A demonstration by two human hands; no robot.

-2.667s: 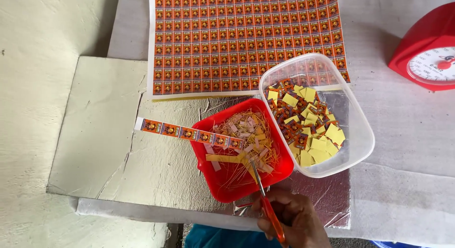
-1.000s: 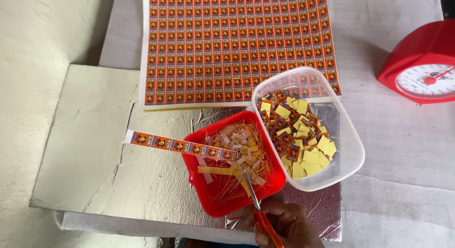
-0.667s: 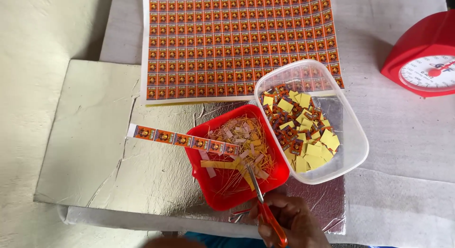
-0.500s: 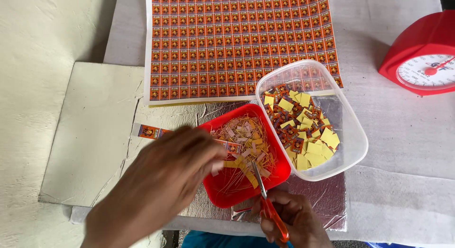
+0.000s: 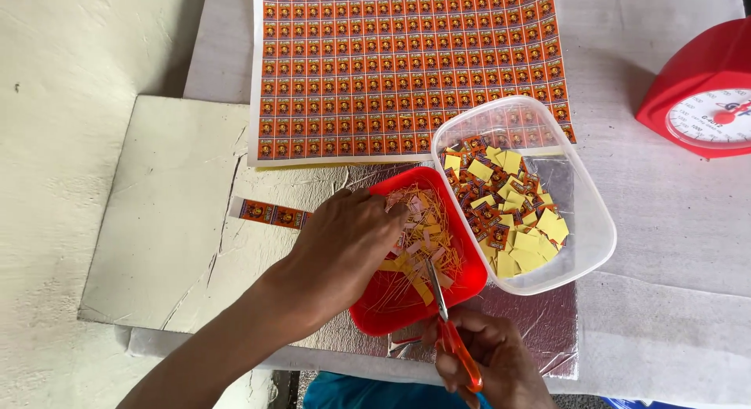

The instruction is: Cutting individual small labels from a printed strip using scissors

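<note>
- The left hand [image 5: 344, 241] is laid over the near-left rim of the red tray [image 5: 461, 221]; its fingers are curled down onto a printed orange strip [image 5: 270, 213], though whether the strip is actually pinched cannot be told, as the fingertips are hidden.
- The strip is seen lying flat on the foil sheet [image 5: 540, 331], its free end sticking out to the left of the hand, with the rest covered by the hand.
- Orange-handled scissors [image 5: 450, 331] are gripped by the right hand [image 5: 489, 362], fingers closed around the handles; the blades point up into the tray and look nearly closed.
- The tray is filled with thin yellow trimmings [image 5: 426, 249] and small offcuts.
- Touching the tray's right side, a clear plastic tub [image 5: 583, 260] is found, holding cut orange and yellow labels [image 5: 508, 213].
- Behind both, a large uncut sheet of orange labels [image 5: 407, 65] is spread out; its lower right corner is overlapped by the tub.
- A red kitchen scale [image 5: 700, 92] is seen at the right edge, well apart from the hands.
- A pale board [image 5: 164, 213] lies under the foil on the left.
</note>
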